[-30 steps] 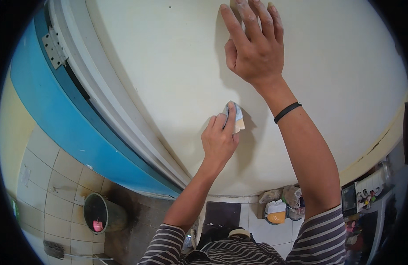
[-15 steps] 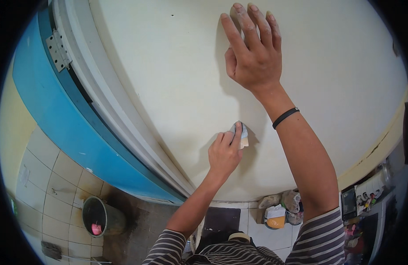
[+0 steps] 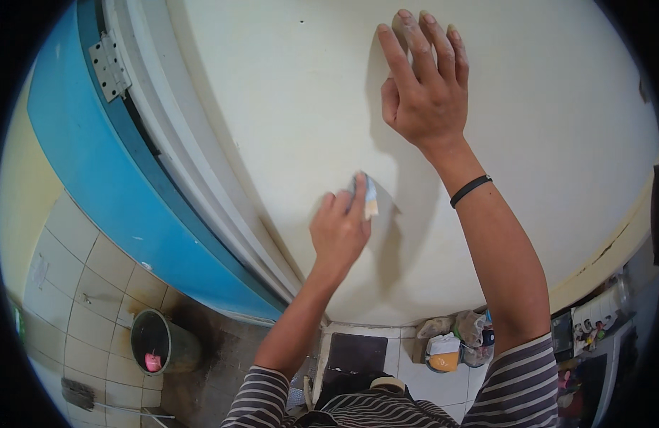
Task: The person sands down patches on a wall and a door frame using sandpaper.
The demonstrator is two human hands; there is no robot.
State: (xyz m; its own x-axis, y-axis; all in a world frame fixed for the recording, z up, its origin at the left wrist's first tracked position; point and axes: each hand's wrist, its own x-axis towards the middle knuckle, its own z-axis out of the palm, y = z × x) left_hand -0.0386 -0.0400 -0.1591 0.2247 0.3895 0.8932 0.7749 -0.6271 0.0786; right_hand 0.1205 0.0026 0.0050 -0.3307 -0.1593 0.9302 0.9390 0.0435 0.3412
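Note:
My left hand point(image 3: 340, 227) presses a small folded piece of what looks like sandpaper point(image 3: 372, 201), pale blue and tan, against the cream wall point(image 3: 286, 93). Its index finger lies stretched along the piece, while the other fingers are curled. Higher up and to the right, my right hand point(image 3: 431, 100) rests on the same wall with fingers spread and nothing held. Whitish dust marks its fingers, and a black band point(image 3: 470, 190) circles that wrist.
Left of the wall stand a white frame point(image 3: 179, 135) and a blue door point(image 3: 122, 192) with a metal hinge point(image 3: 109, 68). Below are a dark bucket point(image 3: 183, 346) holding something pink, a brush point(image 3: 78, 392), a dark mat point(image 3: 354, 353) and several bags point(image 3: 443, 349).
My left hand has slid left and slightly up along the wall with the folded piece. The right hand keeps its pose on the wall; the whole view has shifted a little.

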